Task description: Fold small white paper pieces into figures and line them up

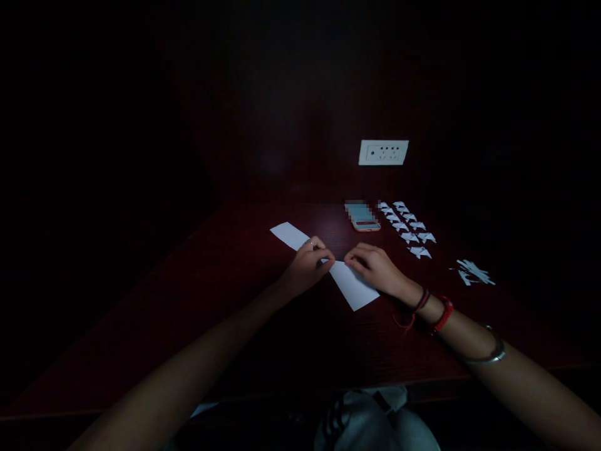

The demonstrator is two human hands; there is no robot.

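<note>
White paper lies at a slant on the dark red table, under and between my two hands. My left hand, with a ring on one finger, pinches the paper near its middle, thumb against index finger. Close by on the right, my right hand is closed in a similar pinch at the paper's upper edge. Past my left hand a narrower white length of paper shows; my fingers hide whether it joins the nearer part.
A phone lies farther back on the table. Right of it, several small folded white paper pieces stand in two rows. Thin paper strips are heaped at the right. A socket plate is on the back wall.
</note>
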